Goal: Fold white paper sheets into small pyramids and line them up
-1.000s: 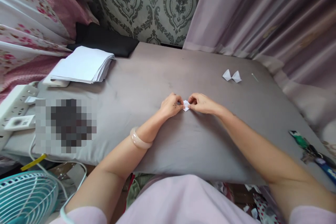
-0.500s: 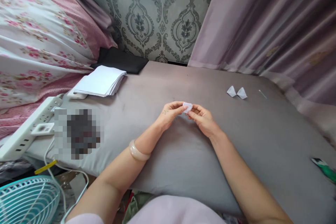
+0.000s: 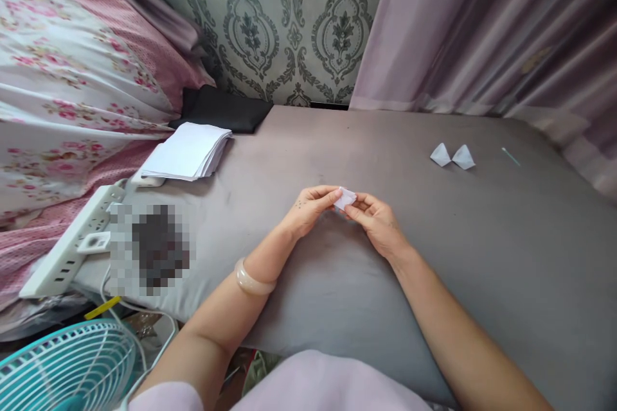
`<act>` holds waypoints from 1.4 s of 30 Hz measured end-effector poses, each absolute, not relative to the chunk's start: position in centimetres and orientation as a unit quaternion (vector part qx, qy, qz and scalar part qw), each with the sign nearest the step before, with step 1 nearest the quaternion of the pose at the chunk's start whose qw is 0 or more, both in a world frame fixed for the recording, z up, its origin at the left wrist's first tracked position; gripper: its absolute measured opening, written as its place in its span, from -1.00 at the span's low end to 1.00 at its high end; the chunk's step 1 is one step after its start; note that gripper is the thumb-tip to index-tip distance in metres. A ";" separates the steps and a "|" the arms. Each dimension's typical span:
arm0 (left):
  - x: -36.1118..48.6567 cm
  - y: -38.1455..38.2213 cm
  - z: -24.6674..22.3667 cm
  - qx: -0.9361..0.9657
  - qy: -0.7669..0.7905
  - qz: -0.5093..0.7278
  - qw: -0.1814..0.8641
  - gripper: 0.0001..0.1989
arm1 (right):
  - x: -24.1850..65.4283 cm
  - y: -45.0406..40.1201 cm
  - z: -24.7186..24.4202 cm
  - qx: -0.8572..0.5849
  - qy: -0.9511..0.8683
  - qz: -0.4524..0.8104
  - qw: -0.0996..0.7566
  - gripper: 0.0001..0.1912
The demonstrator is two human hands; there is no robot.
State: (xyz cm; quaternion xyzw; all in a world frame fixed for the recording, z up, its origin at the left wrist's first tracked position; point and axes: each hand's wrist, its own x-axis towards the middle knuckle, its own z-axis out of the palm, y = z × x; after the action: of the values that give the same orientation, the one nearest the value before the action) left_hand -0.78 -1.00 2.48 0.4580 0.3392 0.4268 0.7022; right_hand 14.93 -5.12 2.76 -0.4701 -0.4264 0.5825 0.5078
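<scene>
A small folded piece of white paper (image 3: 346,197) is pinched between the fingertips of both my hands, raised a little above the grey cloth surface (image 3: 482,250). My left hand (image 3: 311,209) grips its left side; a pale bangle sits on that wrist. My right hand (image 3: 378,221) grips its right side from below. Two finished folded paper triangles (image 3: 452,155) lie side by side on the cloth, far right of my hands.
A stack of white paper sheets (image 3: 187,151) lies at the back left, beside a black pad (image 3: 224,113). A white power strip (image 3: 72,241) runs along the left edge. A teal fan (image 3: 62,366) stands at the lower left. A thin stick (image 3: 509,156) lies past the triangles.
Both hands lifted the folded paper off the cloth and turned it between the fingertips. The view tilted up and shifted slightly.
</scene>
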 end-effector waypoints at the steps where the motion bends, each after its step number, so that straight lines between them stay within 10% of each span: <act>1: -0.7 -1.0 2.5 0.462 0.349 0.429 0.694 -0.72 | 14.9 -5.2 2.9 -0.476 -0.430 0.576 0.506 -0.67; 18: -0.5 -1.7 2.5 0.644 0.434 0.382 0.501 -0.71 | 14.2 -5.8 3.2 -0.544 -0.492 0.524 0.433 -0.64; 33: -0.2 -1.8 3.0 0.508 0.384 0.375 0.673 -0.66 | 15.4 -5.0 2.7 -0.487 -0.262 0.643 0.529 -0.75; 42: -0.9 -1.3 2.7 0.648 0.419 0.341 0.537 -0.73 | 16.2 -5.3 2.7 -0.528 -0.467 0.516 0.487 -0.68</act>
State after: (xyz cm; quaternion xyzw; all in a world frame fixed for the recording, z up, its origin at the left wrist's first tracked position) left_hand -0.93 -1.28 2.73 0.6481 0.4187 0.3412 0.5369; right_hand 16.19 -5.26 2.72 -0.5280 -0.4667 0.5159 0.4871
